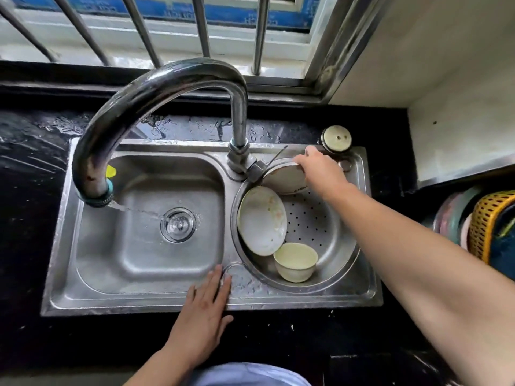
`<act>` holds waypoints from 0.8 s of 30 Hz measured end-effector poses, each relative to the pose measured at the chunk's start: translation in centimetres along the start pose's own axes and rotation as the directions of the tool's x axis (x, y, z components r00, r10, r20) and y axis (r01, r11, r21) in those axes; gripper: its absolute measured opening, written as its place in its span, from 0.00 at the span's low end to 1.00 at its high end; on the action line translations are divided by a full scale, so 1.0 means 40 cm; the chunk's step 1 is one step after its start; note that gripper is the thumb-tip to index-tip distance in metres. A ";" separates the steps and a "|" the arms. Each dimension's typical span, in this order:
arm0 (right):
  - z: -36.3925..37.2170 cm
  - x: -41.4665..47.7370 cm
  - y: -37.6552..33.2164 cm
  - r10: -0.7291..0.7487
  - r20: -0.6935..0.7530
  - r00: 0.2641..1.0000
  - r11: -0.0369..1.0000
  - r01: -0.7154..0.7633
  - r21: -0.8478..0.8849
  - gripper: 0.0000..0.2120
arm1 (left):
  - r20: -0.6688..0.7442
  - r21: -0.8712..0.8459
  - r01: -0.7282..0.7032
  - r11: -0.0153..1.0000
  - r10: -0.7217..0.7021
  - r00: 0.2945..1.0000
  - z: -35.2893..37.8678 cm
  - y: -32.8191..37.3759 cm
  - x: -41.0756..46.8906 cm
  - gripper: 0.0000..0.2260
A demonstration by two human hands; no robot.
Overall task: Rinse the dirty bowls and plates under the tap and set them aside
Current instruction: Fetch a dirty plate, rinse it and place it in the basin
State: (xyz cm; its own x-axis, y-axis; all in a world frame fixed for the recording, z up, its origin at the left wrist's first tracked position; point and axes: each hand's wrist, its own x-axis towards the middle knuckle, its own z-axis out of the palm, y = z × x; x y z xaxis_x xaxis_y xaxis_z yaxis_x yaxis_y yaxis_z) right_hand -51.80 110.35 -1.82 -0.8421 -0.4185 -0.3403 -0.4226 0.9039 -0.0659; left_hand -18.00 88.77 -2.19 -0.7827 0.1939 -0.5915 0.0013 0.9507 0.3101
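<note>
A steel double sink (145, 298) lies below me. The tap (156, 90) arcs over the left basin (131, 254) and a thin stream of water runs from its spout toward the drain (177, 224). In the round perforated right basin (331, 246) a white plate (260, 220) leans on the left wall, with a small cream bowl (296, 261) at the front. My right hand (320, 168) grips the rim of a second white plate (284, 176) tilted at the basin's back. My left hand (206, 307) rests flat on the sink's front rim, fingers apart, holding nothing.
Wet black countertop (33, 162) surrounds the sink. A round cream lid (336, 138) sits at the back right corner. A yellow basket (490, 224) and a pot stand at the right. Window bars (200, 26) rise behind the tap. A white wall (459, 107) juts in at right.
</note>
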 end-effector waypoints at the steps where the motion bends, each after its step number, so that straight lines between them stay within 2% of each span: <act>1: 0.004 0.009 -0.002 -0.023 0.000 1.000 1.000 0.023 0.011 0.11 | 0.016 0.012 0.005 1.000 -0.005 1.000 -0.004 0.003 -0.003 0.41; 3: 0.014 0.024 -0.010 -0.043 -0.014 0.999 0.998 0.043 0.044 0.09 | 0.014 0.014 0.004 1.000 -0.004 1.000 0.000 0.005 -0.004 0.40; 6: 0.028 0.039 -0.025 -0.003 -0.023 1.000 0.994 0.006 0.105 0.09 | -0.037 0.034 0.003 0.999 -0.002 0.999 0.012 0.006 -0.004 0.33; 12: 0.075 0.034 -0.016 0.130 -0.124 0.984 0.967 -0.098 0.235 0.05 | -0.046 0.054 0.035 0.998 -0.033 0.998 0.009 0.012 0.002 0.34; 14: 0.091 0.031 -0.012 0.104 -0.179 0.978 0.974 -0.063 0.219 0.06 | -0.035 0.037 0.038 0.999 -0.037 0.999 0.006 0.017 0.001 0.34; 17: 0.100 0.028 -0.009 0.096 -0.234 0.967 0.979 -0.050 0.197 0.06 | -0.015 0.022 0.057 0.998 -0.056 0.998 0.011 0.019 0.007 0.41; 20: 0.102 0.034 -0.012 0.087 -0.239 0.967 0.988 -0.053 0.145 0.04 | -0.029 0.027 0.072 0.997 -0.071 0.997 0.019 0.029 0.007 0.42; 24: 0.106 0.037 -0.002 0.098 -0.240 0.966 0.984 -0.057 0.171 0.03 | -0.065 -0.001 0.042 0.999 -0.042 0.997 0.028 0.023 0.008 0.42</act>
State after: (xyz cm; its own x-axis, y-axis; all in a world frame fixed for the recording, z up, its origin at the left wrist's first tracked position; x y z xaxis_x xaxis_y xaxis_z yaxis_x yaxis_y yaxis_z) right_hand -51.58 110.03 -6.28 -0.9352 -0.3367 -0.1102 -0.3099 0.9282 -0.2058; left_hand -17.55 89.99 -2.92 -0.8211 0.1372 -0.5541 -0.0327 0.9578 0.2856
